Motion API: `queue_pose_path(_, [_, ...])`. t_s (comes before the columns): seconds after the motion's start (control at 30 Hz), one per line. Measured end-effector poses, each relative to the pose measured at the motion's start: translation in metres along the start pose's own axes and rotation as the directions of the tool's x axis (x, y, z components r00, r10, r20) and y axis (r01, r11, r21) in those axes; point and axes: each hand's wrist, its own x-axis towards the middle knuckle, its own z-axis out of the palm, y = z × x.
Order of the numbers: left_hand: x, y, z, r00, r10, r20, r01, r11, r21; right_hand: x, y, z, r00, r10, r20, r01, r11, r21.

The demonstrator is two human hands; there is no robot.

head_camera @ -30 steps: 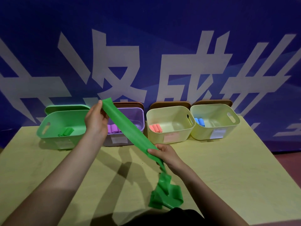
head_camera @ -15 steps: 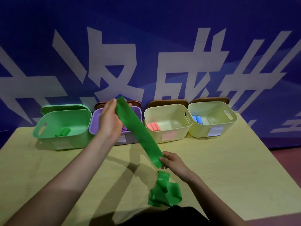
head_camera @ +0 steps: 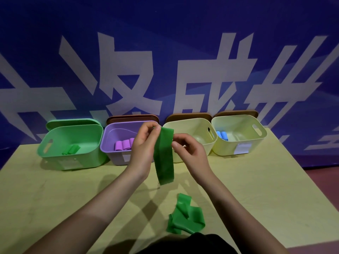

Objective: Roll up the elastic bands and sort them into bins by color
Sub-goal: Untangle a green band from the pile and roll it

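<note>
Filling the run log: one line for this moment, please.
stage: start rolling | left hand: pinches band top | right hand: at band top edge | band tail: on table | target: green bin

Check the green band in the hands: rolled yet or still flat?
Still flat. The green band hangs as an unrolled strip from its top edge, pinched by the left hand and right hand; no coil shows.

Right hand [head_camera: 190,153] risen to green band [head_camera: 164,156] top.
</note>
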Motion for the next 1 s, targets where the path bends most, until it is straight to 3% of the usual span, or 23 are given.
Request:
queue_pose_path(0.2, [-0.005, 0.003, 0.001, 1.0, 0.005, 0.017, -0.005, 1.0, 0.015, 0.008, -0.008, 0.006, 0.998, -0.06, 0.0, 0.06, 0.997, -0.043])
queue_pose_path(0.43, [-0.005, -0.007, 0.0, 0.974, -0.198, 0.105, 0.209, 0.972, -0.105, 0.006, -0.01, 0.002, 1.0, -0.018, -0.023, 0.019, 0.999, 0.032])
queue_pose_path(0.6, [-0.014, -0.015, 0.001, 0.927, -0.303, 0.22, 0.324, 0.944, -0.065, 0.007, -0.012, -0.002, 0.999, 0.008, -0.032, -0.006, 0.998, 0.064])
queue_pose_path(1.0, [-0.016, -0.017, 0.005, 0.973, -0.226, 0.044, 0.226, 0.974, 0.005, 0.004, -0.015, -0.005, 0.998, -0.055, -0.036, 0.057, 0.997, 0.052])
